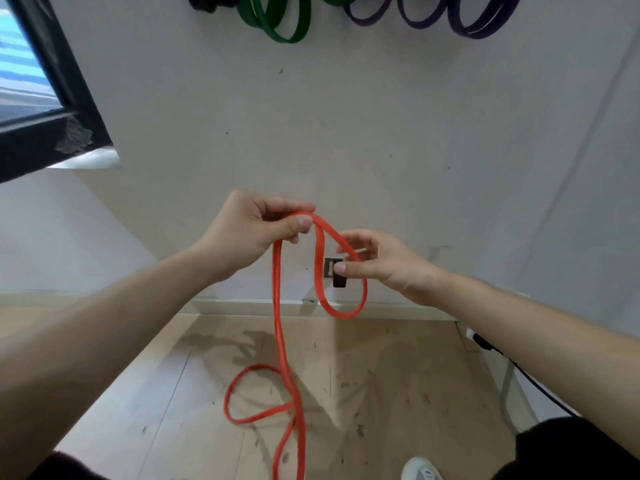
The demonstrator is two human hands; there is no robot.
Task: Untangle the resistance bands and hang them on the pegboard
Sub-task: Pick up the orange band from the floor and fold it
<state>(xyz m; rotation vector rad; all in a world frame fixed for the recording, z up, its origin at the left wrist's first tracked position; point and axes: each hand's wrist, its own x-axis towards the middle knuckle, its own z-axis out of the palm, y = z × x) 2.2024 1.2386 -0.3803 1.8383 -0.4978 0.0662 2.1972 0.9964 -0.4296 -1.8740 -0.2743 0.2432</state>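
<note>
Orange band [277, 306] hangs from the left grip [249, 233], whose thumb and forefinger are closed in a pinch on the band's topmost bend, with the other fingers curled behind. From that pinch a short loop [346, 313] drops to the right, and the right grip [388, 268] meets the loop's outer strand just beside it. The thumb seems to lie over the strand and the fingers behind it in a light, half-open pinch, though the contact is hard to read. The band's long axis runs almost straight down from the left grip to the floor [398, 393]. There two strands cross and throw a twisted loop [227, 400] out to the left, well below both hands. That crossing is probably the tangle left to clear, and the left grip stands nearer above it. Green bands [284, 29] and purple bands [467, 26] already hang high on the wall [346, 133], well above the hands.
</note>
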